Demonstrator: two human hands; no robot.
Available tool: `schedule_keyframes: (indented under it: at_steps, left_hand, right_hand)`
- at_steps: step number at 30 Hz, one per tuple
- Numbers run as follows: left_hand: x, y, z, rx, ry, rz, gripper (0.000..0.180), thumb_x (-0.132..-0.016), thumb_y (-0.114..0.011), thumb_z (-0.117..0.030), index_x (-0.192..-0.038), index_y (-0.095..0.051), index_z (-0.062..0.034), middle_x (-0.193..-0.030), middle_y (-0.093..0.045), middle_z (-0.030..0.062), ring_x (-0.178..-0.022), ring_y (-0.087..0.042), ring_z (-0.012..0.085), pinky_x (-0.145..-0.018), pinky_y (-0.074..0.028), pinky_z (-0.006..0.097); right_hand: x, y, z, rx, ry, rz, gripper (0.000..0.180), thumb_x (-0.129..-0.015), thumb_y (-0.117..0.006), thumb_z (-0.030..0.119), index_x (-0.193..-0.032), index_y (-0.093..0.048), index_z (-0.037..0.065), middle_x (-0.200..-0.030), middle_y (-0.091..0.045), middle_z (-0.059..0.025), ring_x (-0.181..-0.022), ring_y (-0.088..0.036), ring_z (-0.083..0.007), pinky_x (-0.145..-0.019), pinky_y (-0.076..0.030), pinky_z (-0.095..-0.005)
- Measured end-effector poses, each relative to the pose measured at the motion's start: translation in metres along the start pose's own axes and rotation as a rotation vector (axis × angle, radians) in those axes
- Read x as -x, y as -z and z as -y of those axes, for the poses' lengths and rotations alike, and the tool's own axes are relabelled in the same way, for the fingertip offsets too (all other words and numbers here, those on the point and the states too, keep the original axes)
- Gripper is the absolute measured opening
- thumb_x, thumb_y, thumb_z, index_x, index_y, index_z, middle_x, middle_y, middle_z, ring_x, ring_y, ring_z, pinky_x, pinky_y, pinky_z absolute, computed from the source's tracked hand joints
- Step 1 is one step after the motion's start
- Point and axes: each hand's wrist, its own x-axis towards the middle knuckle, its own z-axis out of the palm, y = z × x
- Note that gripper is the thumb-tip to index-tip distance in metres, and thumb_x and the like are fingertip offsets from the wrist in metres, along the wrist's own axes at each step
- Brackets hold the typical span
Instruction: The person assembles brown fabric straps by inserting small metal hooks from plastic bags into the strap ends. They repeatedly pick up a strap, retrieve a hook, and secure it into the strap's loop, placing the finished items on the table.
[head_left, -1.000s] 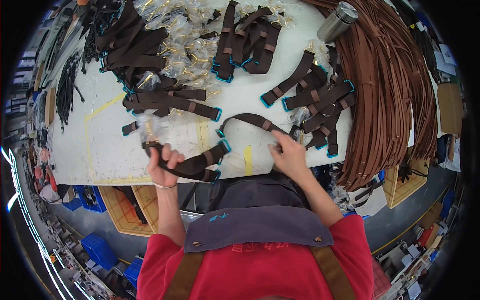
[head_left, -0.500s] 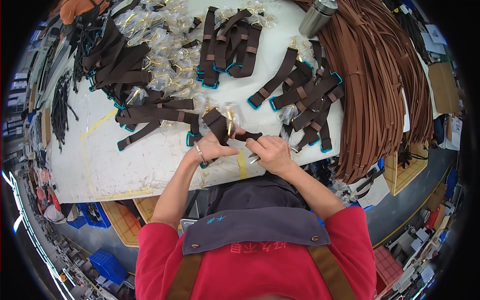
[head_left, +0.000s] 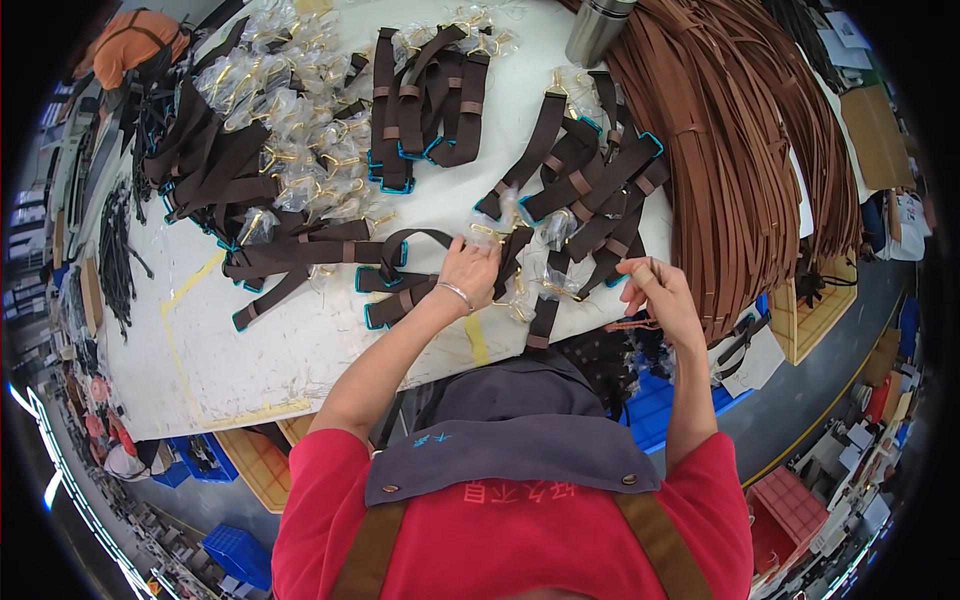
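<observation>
My left hand (head_left: 470, 272) is closed on a dark brown webbing strap (head_left: 515, 248) near the front of the table. Gold-coloured hooks in clear plastic wrap (head_left: 490, 232) lie by its fingertips. Left of that hand, more strap ends with teal-edged buckles (head_left: 378, 314) rest on the tabletop. My right hand (head_left: 662, 300) is raised near the table's front right edge, fingers curled in; what they hold, if anything, is hidden. A reddish, cord-like thing (head_left: 632, 324) shows just below its fingers. One strap end (head_left: 542, 322) hangs toward my lap between the hands.
Strap piles (head_left: 600, 190) lie ahead, with another group (head_left: 430, 100) farther back. Plastic-wrapped hooks (head_left: 310, 140) heap at the left. Long brown strips (head_left: 700, 150) cover the right side beside a metal flask (head_left: 598, 30). A person in orange (head_left: 140, 45) is at far left.
My right hand, which held a small pointed metal tool beside the left, has swung away to the right. My left hand has shifted slightly right and turned palm-down over the strap.
</observation>
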Motion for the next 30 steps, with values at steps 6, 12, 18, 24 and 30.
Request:
schedule_keyframes:
  at_steps: [6,12,18,24,30]
  left_hand:
    - [0.013,0.021,0.03,0.304,0.131,0.38,0.027,-0.06,-0.062,-0.017,-0.08,-0.058,0.0014,-0.077,-0.061,0.0175,-0.078,-0.06,0.0302,-0.066,-0.044,0.035]
    - [0.055,0.095,0.047,1.399,0.224,0.487,0.019,-0.069,-0.063,-0.014,-0.074,-0.054,0.0023,-0.065,-0.06,0.0085,-0.062,-0.059,0.0159,-0.059,-0.046,0.028]
    - [0.062,0.101,0.055,1.647,0.214,0.388,0.028,-0.065,-0.065,-0.012,-0.085,-0.053,0.0027,-0.059,-0.059,0.0113,-0.051,-0.057,0.0174,-0.049,-0.046,0.029]
    - [0.046,0.096,0.058,2.103,0.054,0.182,0.027,-0.072,-0.06,-0.016,-0.089,-0.052,0.0036,-0.055,-0.055,0.0129,-0.043,-0.052,0.0241,-0.044,-0.039,0.034]
    - [0.023,0.086,0.07,2.438,0.125,0.153,0.02,-0.083,-0.051,-0.02,-0.089,-0.053,-0.0012,-0.061,-0.05,0.0059,-0.055,-0.049,0.0192,-0.058,-0.036,0.032]
  right_hand:
    - [-0.002,-0.025,-0.027,0.023,-0.182,0.162,0.032,-0.089,-0.043,0.031,-0.104,-0.054,0.005,-0.061,-0.048,0.0002,-0.044,-0.04,-0.0047,-0.041,-0.031,-0.0188]
    - [-0.015,-0.05,-0.03,-0.056,-0.09,0.157,0.035,-0.088,-0.039,0.03,-0.112,-0.044,0.005,-0.064,-0.043,-0.0026,-0.061,-0.043,-0.0102,-0.053,-0.035,-0.0249]
    - [-0.049,-0.086,-0.002,0.071,0.172,0.196,0.034,-0.087,-0.041,0.029,-0.099,-0.053,0.0,-0.092,-0.058,-0.0069,-0.066,-0.049,-0.0139,-0.065,-0.039,-0.0256]
    - [-0.068,-0.093,-0.005,-0.327,-0.242,0.689,0.036,-0.084,-0.045,0.028,-0.103,-0.054,-0.001,-0.089,-0.057,-0.0041,-0.057,-0.044,-0.0061,-0.042,-0.03,-0.0197]
    - [-0.072,-0.091,-0.013,-0.145,-0.078,0.745,0.026,-0.083,-0.047,0.022,-0.094,-0.06,0.002,-0.099,-0.059,-0.0069,-0.066,-0.049,-0.0068,-0.054,-0.039,-0.02]
